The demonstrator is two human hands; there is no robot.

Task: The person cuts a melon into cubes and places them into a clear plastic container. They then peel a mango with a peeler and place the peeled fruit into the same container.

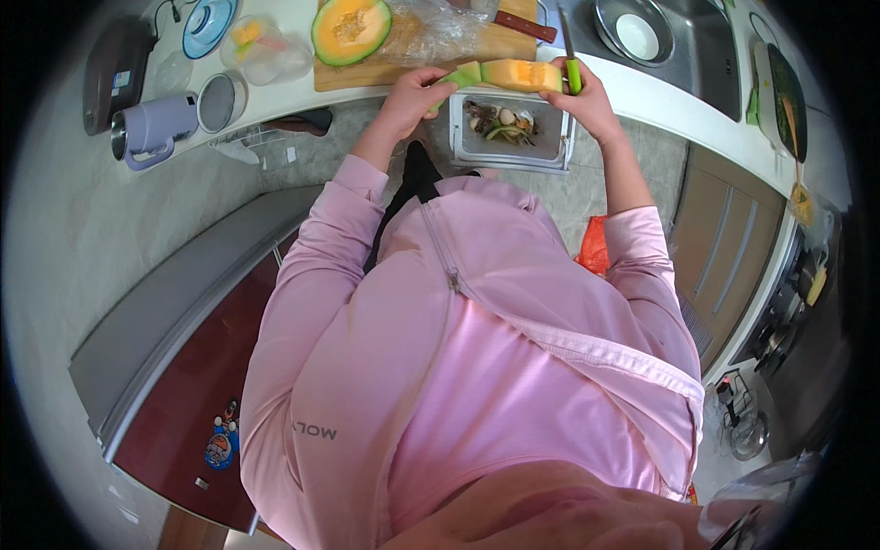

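Note:
A wedge of orange-fleshed melon (520,75) is held level between my hands, above a waste bin. My left hand (418,95) grips a strip of green melon rind (462,74) at the wedge's left end. Whether that strip is still joined to the flesh cannot be told. The right end of the wedge lies in the fingers of my right hand (586,96). That same hand keeps a green-handled knife (573,74), its blade pointing away from me. Just below, the open grey bin (476,148) contains food scraps, among them eggshells and green peel.
On the wooden cutting board (344,79) lie a halved melon (352,31), crumpled plastic wrap (440,31) and a red-handled knife (526,27). A steel bowl (605,31) stands in the sink (701,75) at right. Left on the counter are a lavender kettle (161,124) and plastic bags (275,58).

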